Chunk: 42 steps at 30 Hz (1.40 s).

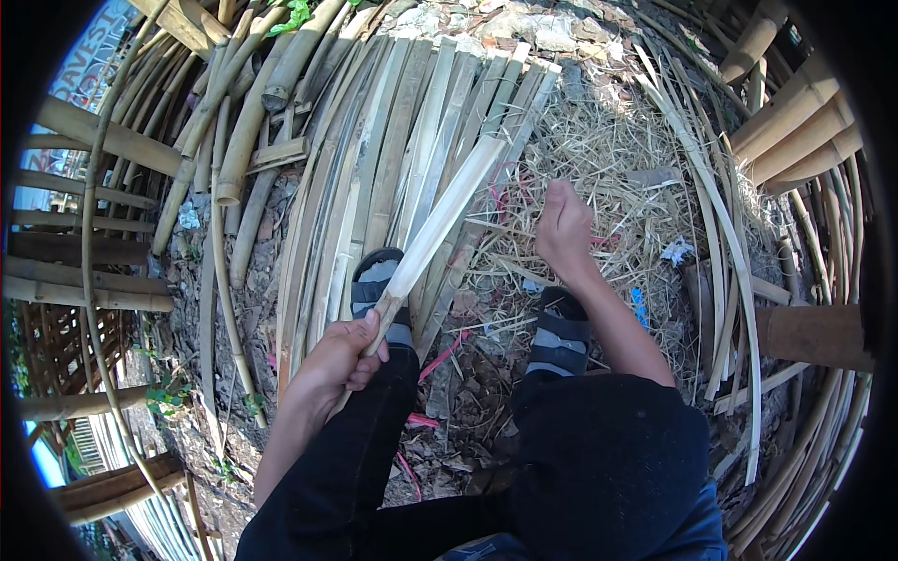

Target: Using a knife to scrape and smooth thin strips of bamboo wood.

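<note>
Strip of split bamboo, long, flat and pale (441, 220), is gripped in your left hand (344, 360), thumb along its upper side, fingers wrapped below. Near end sticks out behind your fist, over your leg in dark trousers (369, 439). Far end reaches up and right, over the row of greenish-tan flat bamboo strips (385, 154) on the ground; can't tell if it touches them. Your left foot, in a black-and-grey strapped sandal (377, 271), is partly hidden behind the strip.

Your right hand (567, 229) is well apart from the left, fingers curled in, thumb up, over pale, curly bamboo shavings (608, 150). Can't tell if anything is inside it. It isn't touching the strip.

Step in hand looks like handling one strip singly, maybe looking it over or positioning it; shavings suggest trimming, but no tool shows. Next move seems to call for a firm left grip, strip kept clear of your sandal, and the right hand brought across to steady the far half. Watch the pink-red plastic twine (444, 357) between your feet; it could snag.
</note>
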Motion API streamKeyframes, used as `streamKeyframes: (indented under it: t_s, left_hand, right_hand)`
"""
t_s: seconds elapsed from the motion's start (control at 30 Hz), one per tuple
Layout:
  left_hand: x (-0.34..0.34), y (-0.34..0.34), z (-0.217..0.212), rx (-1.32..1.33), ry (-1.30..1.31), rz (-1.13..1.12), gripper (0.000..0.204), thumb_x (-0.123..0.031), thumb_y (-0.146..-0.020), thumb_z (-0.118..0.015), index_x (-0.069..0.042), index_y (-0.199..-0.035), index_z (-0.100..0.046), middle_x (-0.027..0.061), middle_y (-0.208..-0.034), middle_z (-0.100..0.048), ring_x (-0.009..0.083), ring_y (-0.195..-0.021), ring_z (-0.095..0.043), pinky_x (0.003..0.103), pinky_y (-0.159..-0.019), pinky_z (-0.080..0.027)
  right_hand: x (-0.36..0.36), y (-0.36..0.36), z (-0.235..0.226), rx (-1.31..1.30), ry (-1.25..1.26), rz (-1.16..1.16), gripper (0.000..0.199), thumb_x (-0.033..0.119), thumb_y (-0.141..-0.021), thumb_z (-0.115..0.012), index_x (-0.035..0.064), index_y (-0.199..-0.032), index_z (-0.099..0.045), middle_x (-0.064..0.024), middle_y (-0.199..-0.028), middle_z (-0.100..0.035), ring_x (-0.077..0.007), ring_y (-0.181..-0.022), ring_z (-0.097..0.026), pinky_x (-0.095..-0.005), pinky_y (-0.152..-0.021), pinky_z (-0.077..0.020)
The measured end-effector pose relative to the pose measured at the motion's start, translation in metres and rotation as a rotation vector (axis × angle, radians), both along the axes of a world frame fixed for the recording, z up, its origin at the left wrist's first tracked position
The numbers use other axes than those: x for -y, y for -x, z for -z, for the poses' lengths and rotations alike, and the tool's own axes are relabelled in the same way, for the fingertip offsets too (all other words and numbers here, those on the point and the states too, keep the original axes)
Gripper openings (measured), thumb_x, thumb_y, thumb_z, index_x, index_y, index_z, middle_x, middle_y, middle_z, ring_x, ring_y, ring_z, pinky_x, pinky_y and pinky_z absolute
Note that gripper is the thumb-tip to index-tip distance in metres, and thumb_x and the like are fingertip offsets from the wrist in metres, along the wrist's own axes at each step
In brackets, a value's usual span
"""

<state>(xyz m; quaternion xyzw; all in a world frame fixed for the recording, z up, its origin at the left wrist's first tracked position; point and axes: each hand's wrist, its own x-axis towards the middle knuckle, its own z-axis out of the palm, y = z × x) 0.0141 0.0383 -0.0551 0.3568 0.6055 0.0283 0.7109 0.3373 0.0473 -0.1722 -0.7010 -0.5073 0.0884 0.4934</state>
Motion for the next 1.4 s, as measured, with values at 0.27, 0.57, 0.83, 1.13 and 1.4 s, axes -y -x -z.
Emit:
streamKeyframes:
  t_s: [0.27, 0.57, 0.83, 1.13, 1.4]
  left_hand:
    - [0.003, -0.002, -0.002, 0.006, -0.014, 0.029, 0.056, -0.053, -0.101, -0.045, -0.005, -0.074, -0.055, -0.0037, -0.051, -0.036, 0.0063, -0.039, -0.028, 0.023, -0.037, -0.020]
    - [0.005, 0.003, -0.001, 0.021, 0.026, 0.024, 0.056, -0.051, -0.101, -0.047, -0.004, -0.072, -0.055, -0.0030, -0.049, -0.037, 0.0063, -0.038, -0.028, 0.024, -0.037, -0.020]
    - [0.007, 0.001, -0.003, 0.037, 0.071, 0.119, 0.054, -0.049, -0.101, -0.048, -0.003, -0.074, -0.058, -0.0028, -0.050, -0.039, 0.0057, -0.039, -0.030, 0.023, -0.038, -0.021]
    - [0.011, -0.005, -0.002, -0.031, -0.059, 0.114, 0.053, -0.047, -0.102, -0.046, -0.004, -0.073, -0.057, -0.0014, -0.052, -0.043, 0.0059, -0.040, -0.032, 0.023, -0.038, -0.023]
    - [0.011, -0.003, -0.005, -0.030, -0.119, 0.066, 0.051, -0.044, -0.103, -0.046, -0.003, -0.074, -0.058, -0.0010, -0.053, -0.042, 0.0064, -0.040, -0.031, 0.024, -0.037, -0.022]
  right_hand:
    - [0.043, 0.099, -0.001, 0.346, -0.252, -0.584, 0.041, 0.042, -0.090, -0.064, 0.0060, -0.076, -0.053, -0.0082, -0.056, -0.053, -0.0242, -0.047, -0.058, -0.0369, -0.041, -0.0450]
    - [-0.001, 0.008, 0.013, 0.455, -0.021, -0.093, 0.040, 0.036, -0.099, -0.053, 0.0039, -0.074, -0.054, -0.0153, -0.058, -0.057, -0.0319, -0.053, -0.062, -0.0400, -0.046, -0.0480]
    - [0.017, -0.009, -0.020, 0.024, -0.017, -0.052, 0.041, 0.031, -0.103, -0.045, 0.0002, -0.077, -0.051, -0.0181, -0.054, -0.050, -0.0394, -0.051, -0.056, -0.0460, -0.050, -0.0447]
    - [0.053, 0.082, 0.006, 0.323, -0.214, -0.549, 0.036, 0.035, -0.093, -0.061, 0.0048, -0.076, -0.051, -0.0084, -0.057, -0.051, -0.0260, -0.047, -0.056, -0.0380, -0.043, -0.0446]
    - [0.010, 0.003, 0.031, 0.530, -0.087, -0.269, 0.037, 0.036, -0.097, -0.055, 0.0051, -0.078, -0.051, -0.0112, -0.057, -0.051, -0.0298, -0.048, -0.057, -0.0412, -0.043, -0.0448]
